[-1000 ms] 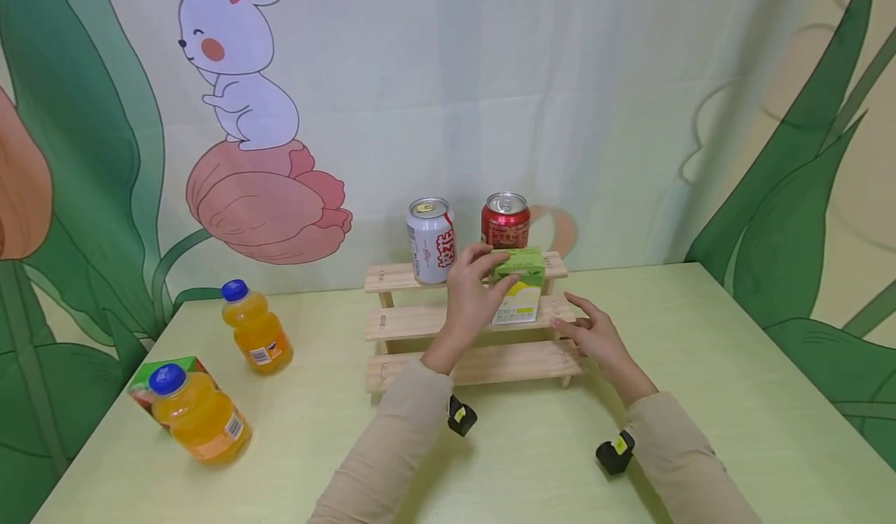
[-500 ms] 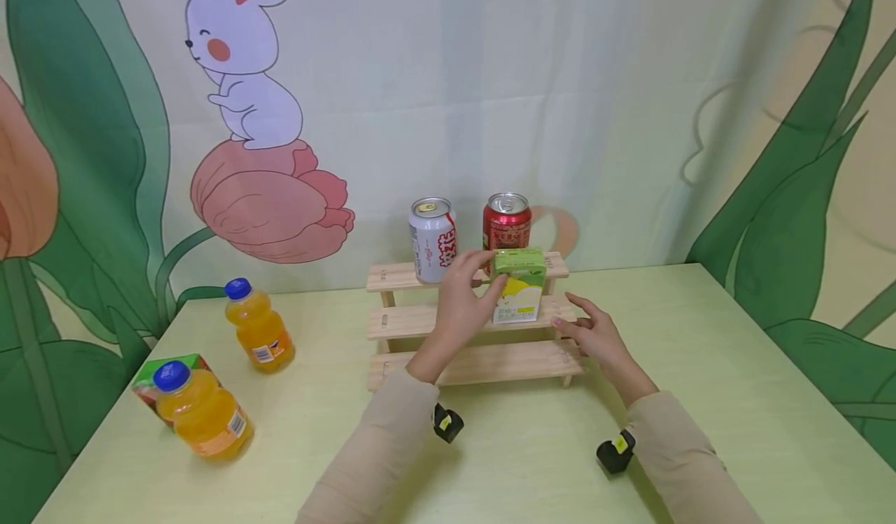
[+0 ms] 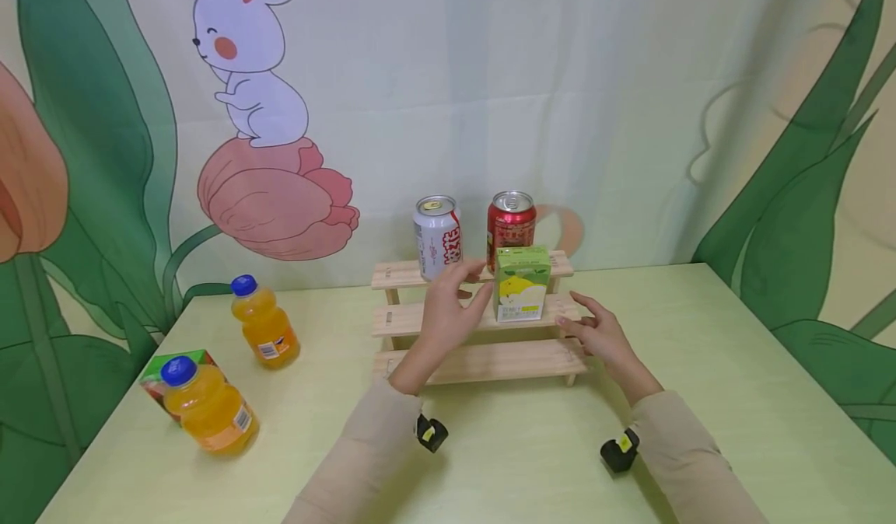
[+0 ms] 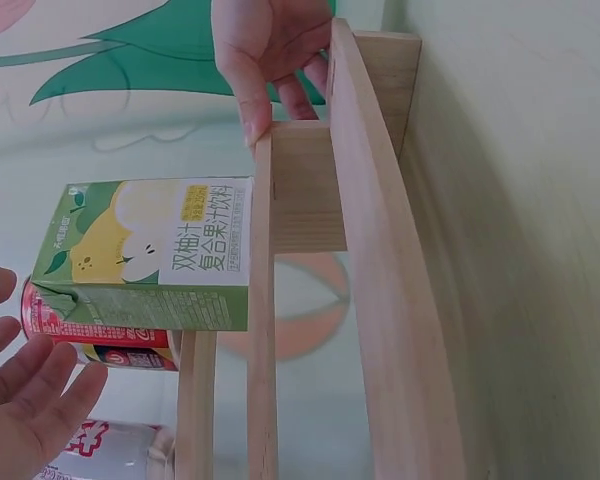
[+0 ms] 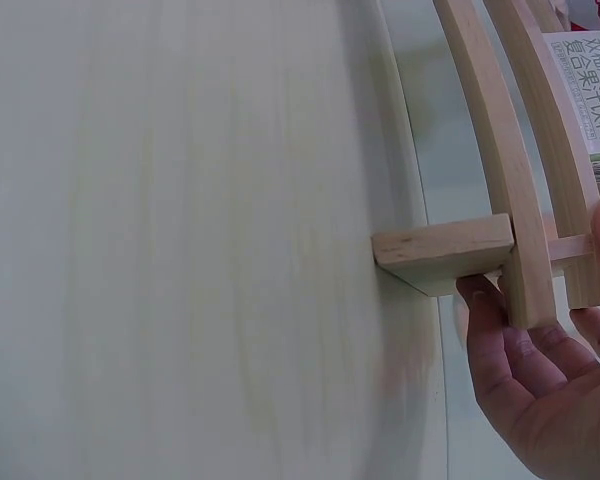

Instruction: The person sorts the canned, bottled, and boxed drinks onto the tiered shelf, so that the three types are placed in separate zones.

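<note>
A green-and-white juice carton (image 3: pixel 522 284) with yellow fruit on its front stands upright on the middle step of a three-step wooden rack (image 3: pixel 400 320). My left hand (image 3: pixel 448 310) is just left of the carton, its fingers spread and holding nothing; the left wrist view shows a gap between these fingers and the carton (image 4: pixel 145 245). At the rack's right end, my right hand (image 3: pixel 603 344) holds the wood. In the right wrist view its thumb lies at the middle plank's end, and the fingers of this hand (image 5: pixel 560 405) curl behind the lower planks.
On the top step stand a white can (image 3: pixel 437 236) and a red can (image 3: pixel 512 221), the red one partly behind the carton. Two orange juice bottles (image 3: pixel 210 411) with blue caps and a green-topped box (image 3: pixel 155 368) stand at the table's left. A printed curtain (image 3: pixel 602 120) hangs behind.
My left hand has let go of the carton and drawn back to the left with its fingers opening. The carton stays on the middle step, and the right hand keeps its place at the rack's end.
</note>
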`<state>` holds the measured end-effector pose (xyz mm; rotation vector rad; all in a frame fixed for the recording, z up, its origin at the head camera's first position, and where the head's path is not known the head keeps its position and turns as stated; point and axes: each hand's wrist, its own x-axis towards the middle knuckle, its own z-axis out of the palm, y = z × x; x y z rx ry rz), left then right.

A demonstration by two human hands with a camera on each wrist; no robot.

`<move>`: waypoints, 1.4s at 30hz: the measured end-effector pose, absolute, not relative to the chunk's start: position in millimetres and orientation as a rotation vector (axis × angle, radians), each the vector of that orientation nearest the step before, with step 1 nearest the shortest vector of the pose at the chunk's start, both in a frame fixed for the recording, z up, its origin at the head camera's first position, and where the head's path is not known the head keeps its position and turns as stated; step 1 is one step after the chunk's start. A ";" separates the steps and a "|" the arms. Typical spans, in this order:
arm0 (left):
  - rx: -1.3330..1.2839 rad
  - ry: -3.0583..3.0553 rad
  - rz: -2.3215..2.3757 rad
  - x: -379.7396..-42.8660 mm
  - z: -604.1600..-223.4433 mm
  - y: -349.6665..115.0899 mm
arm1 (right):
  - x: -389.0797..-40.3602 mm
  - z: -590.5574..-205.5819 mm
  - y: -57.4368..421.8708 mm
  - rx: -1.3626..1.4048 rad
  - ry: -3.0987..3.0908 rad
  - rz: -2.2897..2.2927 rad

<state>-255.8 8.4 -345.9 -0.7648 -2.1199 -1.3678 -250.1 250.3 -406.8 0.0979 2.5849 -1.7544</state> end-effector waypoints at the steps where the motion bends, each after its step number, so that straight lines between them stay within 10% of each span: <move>1: -0.772 -2.116 -1.375 -254.8 -346.4 7.0 | -250.2 -406.9 250.3 0.096 2.585 -1.755; 42: -0.780 -2.171 -1.264 -225.1 -363.6 -48.8 | -250.7 -406.4 249.9 0.112 2.592 -1.733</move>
